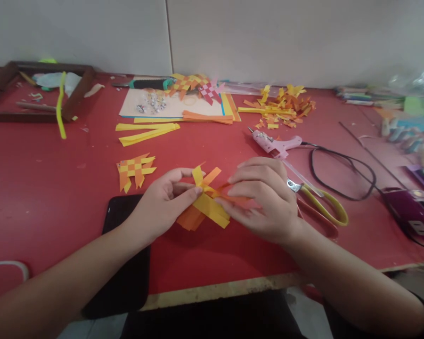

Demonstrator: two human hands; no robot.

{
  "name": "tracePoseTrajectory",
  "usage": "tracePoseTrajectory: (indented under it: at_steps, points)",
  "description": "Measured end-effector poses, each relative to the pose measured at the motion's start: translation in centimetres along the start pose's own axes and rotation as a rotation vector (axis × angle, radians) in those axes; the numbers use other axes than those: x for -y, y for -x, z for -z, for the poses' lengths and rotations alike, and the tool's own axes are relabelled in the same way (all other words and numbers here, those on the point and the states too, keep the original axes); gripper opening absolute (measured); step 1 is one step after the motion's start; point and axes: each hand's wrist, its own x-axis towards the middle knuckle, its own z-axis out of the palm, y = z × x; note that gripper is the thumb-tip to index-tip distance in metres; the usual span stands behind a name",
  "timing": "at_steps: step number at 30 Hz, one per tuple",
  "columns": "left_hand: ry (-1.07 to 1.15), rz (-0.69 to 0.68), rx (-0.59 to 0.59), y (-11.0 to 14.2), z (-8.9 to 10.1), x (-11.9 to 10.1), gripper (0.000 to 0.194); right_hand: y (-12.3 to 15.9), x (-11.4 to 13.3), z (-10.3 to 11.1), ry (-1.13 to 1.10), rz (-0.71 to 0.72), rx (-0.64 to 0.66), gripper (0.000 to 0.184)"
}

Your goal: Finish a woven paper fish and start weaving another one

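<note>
Both my hands meet over a bundle of crossed yellow and orange paper strips (pixel 207 205) just above the red table (pixel 56 197). My left hand (pixel 162 202) pinches the strips from the left, thumb above and fingers below. My right hand (pixel 265 197) is curled over the right side, fingers pressing on an orange strip. A finished woven yellow-and-orange paper piece (pixel 136 170) lies to the left of my left hand.
Yellow-handled scissors (pixel 321 205) and a pink glue gun (pixel 275 143) with a black cord lie right of my hands. Loose yellow strips (pixel 146 132), paper sheets with woven pieces (pixel 194 89), a scrap pile (pixel 282 106), a wooden frame (pixel 38 92) and a black phone (pixel 125 259) surround them.
</note>
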Motion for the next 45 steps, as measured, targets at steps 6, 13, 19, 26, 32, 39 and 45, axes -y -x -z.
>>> tracePoseTrajectory:
  at_steps: [6,13,19,26,32,39,45]
  points:
    - [-0.007,-0.01,-0.027,-0.2,0.1,0.5,0.035,-0.1,0.5,0.4,0.052,-0.079,0.012,0.017]
    - [0.019,0.007,-0.037,-0.3,0.2,0.6,0.037,0.2,0.9,-0.1,0.153,-0.194,0.021,0.019]
    - [0.071,0.044,0.008,-0.1,0.5,0.4,0.044,0.6,0.6,-0.6,0.144,-0.301,0.055,0.031]
    - [0.091,0.006,0.043,-0.2,0.3,0.4,0.038,0.7,-0.1,-1.5,-0.776,-1.04,-0.026,0.057]
    - [0.035,-0.052,0.012,-0.3,0.4,0.7,0.029,-0.1,-0.4,-1.4,-1.09,-1.209,-0.143,0.055]
    - [-0.024,-0.036,-0.001,-0.3,0.3,0.5,0.031,0.1,-0.1,-1.2,-1.055,-1.176,-0.073,0.049]
    - [-0.438,-0.26,-0.016,0.2,0.2,0.8,0.02,0.6,-0.4,-1.3,-0.698,-1.108,0.12,0.043]
